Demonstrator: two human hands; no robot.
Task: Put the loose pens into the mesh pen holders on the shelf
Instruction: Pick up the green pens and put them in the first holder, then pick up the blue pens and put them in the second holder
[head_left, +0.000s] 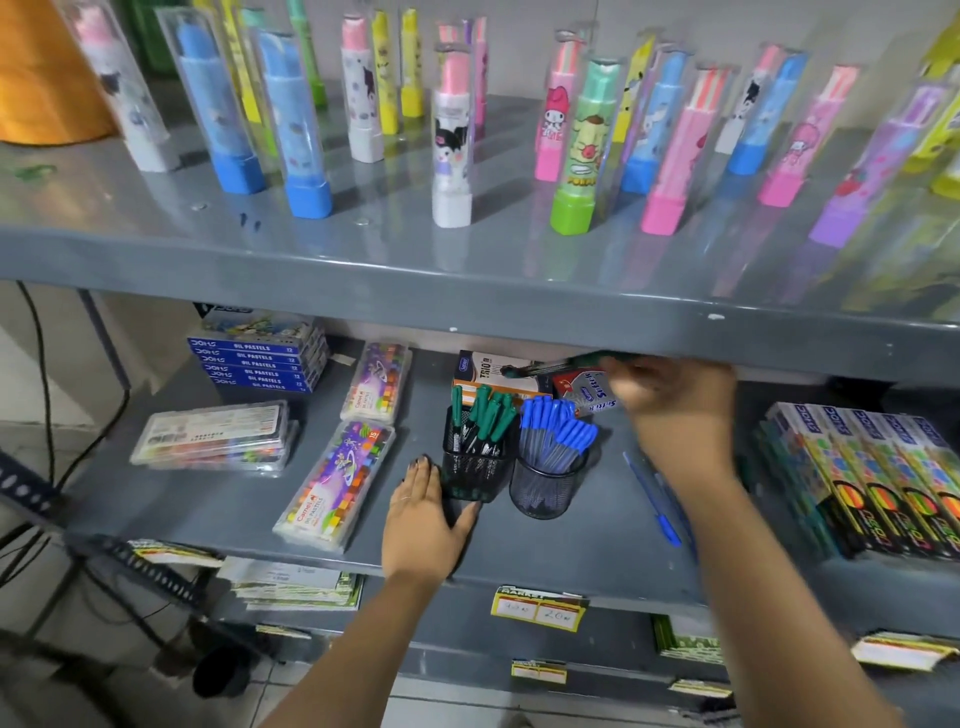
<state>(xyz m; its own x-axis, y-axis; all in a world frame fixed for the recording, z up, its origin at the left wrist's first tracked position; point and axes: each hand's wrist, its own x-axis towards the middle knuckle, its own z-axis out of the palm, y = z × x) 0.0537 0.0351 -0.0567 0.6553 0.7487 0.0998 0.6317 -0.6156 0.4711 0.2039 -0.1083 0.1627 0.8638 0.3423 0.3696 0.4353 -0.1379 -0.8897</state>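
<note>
Bright, glossy shelf glare, motion-blurred edges

Left hand (423, 519) is flat on the shelf (260, 499), touching the square holder (470, 475) full of green pens. Right hand (675, 410) pinches a green pen (545, 366) above the round holder (545, 491) of blue pens. Loose blue pen (652, 499) lies right of it.

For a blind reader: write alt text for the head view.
A person's right hand holds a green pen above two mesh holders, square with green pens, round with blue. The left hand steadies the square one; a loose blue pen lies on the grey shelf.
</note>
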